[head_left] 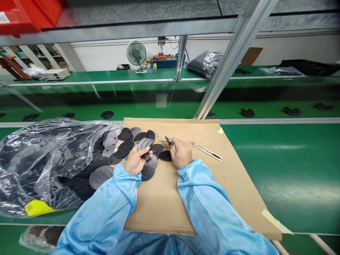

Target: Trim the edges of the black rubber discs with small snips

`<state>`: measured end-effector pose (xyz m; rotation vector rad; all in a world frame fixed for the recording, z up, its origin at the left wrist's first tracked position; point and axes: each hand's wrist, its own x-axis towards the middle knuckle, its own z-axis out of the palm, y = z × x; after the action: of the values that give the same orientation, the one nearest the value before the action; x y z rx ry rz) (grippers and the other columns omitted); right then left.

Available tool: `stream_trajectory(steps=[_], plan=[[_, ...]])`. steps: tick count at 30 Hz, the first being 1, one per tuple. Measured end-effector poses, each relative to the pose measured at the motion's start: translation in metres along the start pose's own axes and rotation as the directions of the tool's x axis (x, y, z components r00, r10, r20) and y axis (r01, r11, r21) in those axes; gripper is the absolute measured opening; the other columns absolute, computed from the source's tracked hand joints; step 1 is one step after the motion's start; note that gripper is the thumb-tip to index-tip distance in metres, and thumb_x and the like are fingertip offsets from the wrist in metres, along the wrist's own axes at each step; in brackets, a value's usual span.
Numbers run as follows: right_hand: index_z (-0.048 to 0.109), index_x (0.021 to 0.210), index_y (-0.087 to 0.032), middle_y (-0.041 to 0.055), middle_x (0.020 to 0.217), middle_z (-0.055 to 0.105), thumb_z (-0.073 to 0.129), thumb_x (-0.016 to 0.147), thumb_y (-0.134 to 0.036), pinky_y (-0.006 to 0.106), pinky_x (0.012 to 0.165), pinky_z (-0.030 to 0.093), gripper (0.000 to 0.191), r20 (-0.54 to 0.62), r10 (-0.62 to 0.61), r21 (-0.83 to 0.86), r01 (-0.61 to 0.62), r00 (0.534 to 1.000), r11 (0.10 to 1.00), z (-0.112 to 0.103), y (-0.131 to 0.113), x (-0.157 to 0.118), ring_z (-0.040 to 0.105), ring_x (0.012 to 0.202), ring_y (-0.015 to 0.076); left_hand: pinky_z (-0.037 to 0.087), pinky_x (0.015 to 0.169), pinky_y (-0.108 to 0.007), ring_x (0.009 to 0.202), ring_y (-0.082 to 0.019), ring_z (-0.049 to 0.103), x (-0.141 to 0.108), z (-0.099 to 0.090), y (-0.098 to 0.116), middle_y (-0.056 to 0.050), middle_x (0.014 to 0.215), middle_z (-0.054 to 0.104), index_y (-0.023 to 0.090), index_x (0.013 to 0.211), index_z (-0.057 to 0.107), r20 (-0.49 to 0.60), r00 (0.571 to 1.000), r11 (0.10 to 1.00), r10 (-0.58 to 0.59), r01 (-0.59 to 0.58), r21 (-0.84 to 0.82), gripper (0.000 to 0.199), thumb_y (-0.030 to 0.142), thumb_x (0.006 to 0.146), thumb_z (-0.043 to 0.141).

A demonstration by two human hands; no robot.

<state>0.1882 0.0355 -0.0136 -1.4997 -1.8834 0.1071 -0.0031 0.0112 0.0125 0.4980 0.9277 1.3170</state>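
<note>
Several dark grey oval plastic discs (145,143), fanned like cards, are gripped in my left hand (136,160). My right hand (181,153) is closed around a small metal cutting tool, perhaps nippers (170,141), whose dark tip points up and left; the fingers cover most of it. Below and between the hands, a black disc (165,156) and other loose discs (147,173) lie on a cardboard sheet (159,209). Tiny black scraps (163,144) are scattered near the tool's tip. To the right of my right hand rests a slim utility knife (206,151).
A clear plastic bag (47,159) full of dark discs spills onto the cardboard at left. Past the cardboard, a green conveyor (148,112) carries black parts (247,112). A slanted metal post (225,67) rises at right of centre. A fan (136,54) stands farther back.
</note>
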Motion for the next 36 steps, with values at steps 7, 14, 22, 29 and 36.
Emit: stream_trajectory(steps=[7,14,22,29,36], plan=[[0.06,0.099,-0.018,0.0054,0.083,0.066,0.057,0.077,-0.031,0.034,0.072,0.053,0.026,-0.119,0.262,0.455,-0.182,0.958,0.872,-0.006,-0.01,-0.015,0.062,0.074,0.0207,0.053,0.054,-0.027,0.062,-0.018,0.066,-0.004,0.004,-0.006,-0.006,0.074,0.067,0.013,0.094,0.059,0.031,0.999,0.992,0.04,-0.043,0.119,0.044,0.036,0.063,0.081],[0.059,0.096,-0.02,0.005,0.087,0.064,0.054,0.079,-0.02,0.034,0.077,0.051,0.018,-0.248,0.038,0.36,0.056,0.968,0.931,-0.005,-0.035,-0.025,0.062,0.08,0.02,0.055,0.063,-0.033,0.068,-0.02,0.067,-0.007,0.005,-0.01,-0.009,0.079,0.069,0.012,0.094,0.06,0.065,0.998,0.987,-0.018,0.007,0.162,0.05,0.04,0.059,0.083],[0.059,0.094,-0.02,0.0056,0.083,0.063,0.05,0.077,-0.011,0.036,0.074,0.05,0.021,-0.29,-0.179,0.204,0.243,0.94,0.948,-0.003,-0.042,-0.027,0.059,0.079,0.0214,0.052,0.084,-0.034,0.09,-0.02,0.065,-0.008,0.009,-0.02,-0.01,0.098,0.069,0.012,0.098,0.064,0.205,0.972,0.963,0.115,-0.16,0.217,0.044,0.033,0.064,0.081],[0.06,0.091,-0.022,0.0042,0.081,0.063,0.046,0.073,-0.004,0.036,0.073,0.049,0.029,-0.285,-0.324,0.32,0.409,0.902,0.855,-0.015,-0.039,-0.024,0.058,0.079,0.0202,0.054,0.055,-0.029,0.062,-0.017,0.064,-0.007,-0.001,-0.007,-0.009,0.074,0.067,0.011,0.089,0.065,0.205,0.953,0.968,-0.224,0.193,0.16,0.045,0.051,0.069,0.073],[0.059,0.103,-0.019,0.0098,0.101,0.061,0.05,0.08,-0.013,0.038,0.084,0.049,0.025,-0.283,-0.012,0.465,0.148,0.959,0.873,-0.011,-0.04,-0.023,0.059,0.094,0.0218,0.057,0.072,-0.034,0.084,-0.021,0.067,-0.006,0.004,-0.012,-0.008,0.094,0.07,0.013,0.097,0.065,0.081,0.997,0.997,-0.021,0.015,0.074,0.044,0.023,0.059,0.084]])
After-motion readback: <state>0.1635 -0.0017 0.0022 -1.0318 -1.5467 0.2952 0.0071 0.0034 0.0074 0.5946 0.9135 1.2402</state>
